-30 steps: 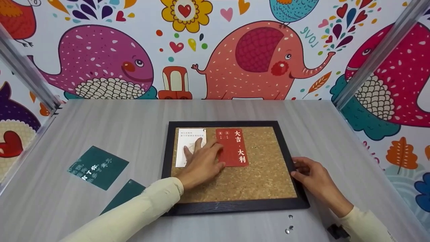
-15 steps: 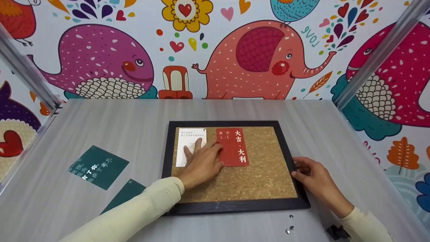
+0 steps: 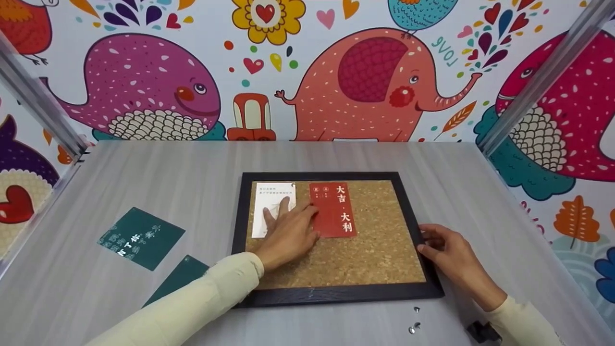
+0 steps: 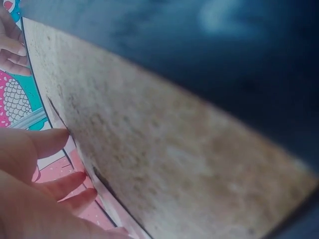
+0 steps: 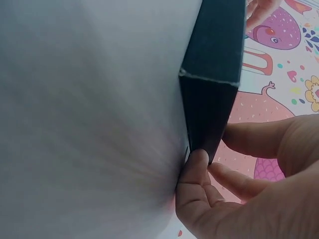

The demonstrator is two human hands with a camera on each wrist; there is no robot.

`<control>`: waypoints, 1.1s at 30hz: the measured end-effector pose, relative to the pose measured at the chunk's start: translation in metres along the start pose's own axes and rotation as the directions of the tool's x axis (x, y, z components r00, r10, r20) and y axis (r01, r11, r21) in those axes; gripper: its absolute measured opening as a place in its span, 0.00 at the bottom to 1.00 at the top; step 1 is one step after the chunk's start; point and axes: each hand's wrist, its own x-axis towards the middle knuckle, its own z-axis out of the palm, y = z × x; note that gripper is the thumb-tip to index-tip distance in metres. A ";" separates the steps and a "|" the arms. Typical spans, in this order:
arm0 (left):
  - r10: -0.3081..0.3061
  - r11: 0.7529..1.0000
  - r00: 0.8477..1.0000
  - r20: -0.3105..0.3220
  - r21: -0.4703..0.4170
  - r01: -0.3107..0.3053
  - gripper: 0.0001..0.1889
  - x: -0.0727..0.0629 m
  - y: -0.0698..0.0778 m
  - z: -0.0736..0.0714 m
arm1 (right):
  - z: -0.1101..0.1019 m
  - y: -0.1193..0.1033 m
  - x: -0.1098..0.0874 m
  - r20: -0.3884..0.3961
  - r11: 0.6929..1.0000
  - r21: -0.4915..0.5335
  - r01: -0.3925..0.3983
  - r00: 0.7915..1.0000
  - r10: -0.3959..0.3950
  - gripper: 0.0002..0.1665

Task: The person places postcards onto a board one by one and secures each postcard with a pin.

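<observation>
A black-framed cork board (image 3: 384,250) lies flat on the table. On its upper left are a white card (image 3: 269,192) with small print and a red card (image 3: 331,211) with white characters, side by side. My left hand (image 3: 287,235) rests over both cards with its fingers spread, some on the white card and the thumb at the red one's left edge. A small pin shows at the white card's top right corner. My right hand (image 3: 449,250) grips the board's right edge, thumb on the frame (image 5: 212,99) and fingers at its outer side.
Two dark green cards lie on the left: one with white writing (image 3: 141,239), the other (image 3: 180,278) partly under the left sleeve. Several metal thumbtacks (image 3: 414,328) are near the board's lower right corner. A patterned wall (image 3: 259,77) stands behind the table.
</observation>
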 end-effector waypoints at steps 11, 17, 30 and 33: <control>-0.009 1.000 1.000 0.017 -0.013 0.009 0.26 0.000 0.001 0.000 | -0.006 0.003 -0.009 0.013 1.000 0.009 -0.030 0.999 0.030 0.29; -0.013 1.000 1.000 0.009 0.023 0.013 0.26 0.002 0.000 0.002 | -0.006 0.002 -0.020 -0.018 0.995 -0.099 0.008 1.000 -0.010 0.27; -0.023 0.999 1.000 0.020 0.023 0.023 0.27 0.001 -0.002 0.003 | -0.002 -0.006 -0.053 -0.045 0.981 -0.182 0.066 0.996 -0.075 0.26; -0.024 0.999 1.000 0.019 0.025 0.024 0.27 0.001 -0.002 0.003 | -0.002 -0.009 -0.060 -0.007 0.977 -0.205 0.059 0.998 -0.062 0.27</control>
